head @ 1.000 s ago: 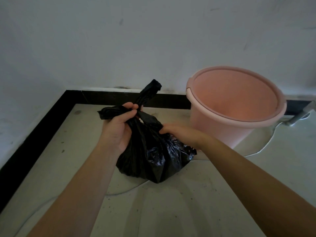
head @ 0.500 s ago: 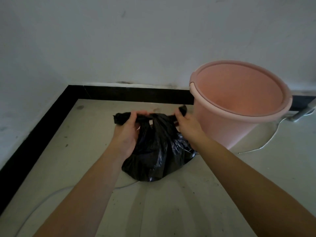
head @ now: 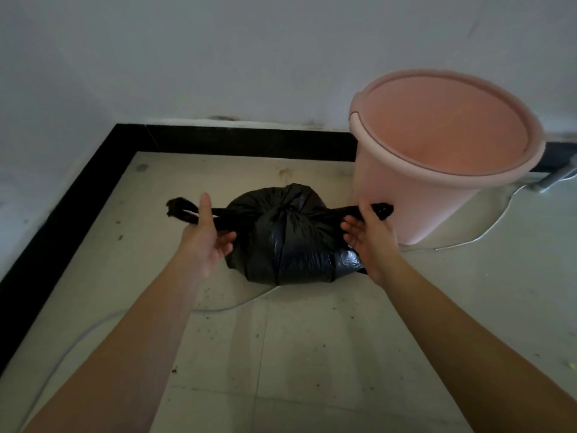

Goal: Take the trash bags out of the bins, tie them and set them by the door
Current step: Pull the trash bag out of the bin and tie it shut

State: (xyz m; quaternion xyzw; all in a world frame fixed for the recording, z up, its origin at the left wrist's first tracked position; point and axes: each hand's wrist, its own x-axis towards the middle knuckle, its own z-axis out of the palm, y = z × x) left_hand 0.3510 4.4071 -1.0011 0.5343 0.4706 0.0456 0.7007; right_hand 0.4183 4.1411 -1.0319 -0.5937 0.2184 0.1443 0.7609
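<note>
— Black plastic, pulled taut: that is what I have in the head view. The trash bag (head: 290,242) sits on the floor just left of the pink bin (head: 443,157), nearly touching its wall.

— And the hands?

— My left hand (head: 204,242) has one twisted tail of the bag pinched under the thumb, fingers loosely spread, with the tail's end poking out past it, away from the bin. My right hand (head: 368,235) pinches the other tail right against the bin's side. Both are stretched apart in one straight line across the bag's top.

— What changed?

— Half a second ago the two hands sat close together over the bag's mouth, the tails short between them. Now they are well apart, and a knot has cinched down at the middle. A second ago one tail stood up loose; that is gone.

— So?

— I judge the first knot is seated. The bin looks emptied. Carrying the bag to the door remains; no door shows here.
</note>
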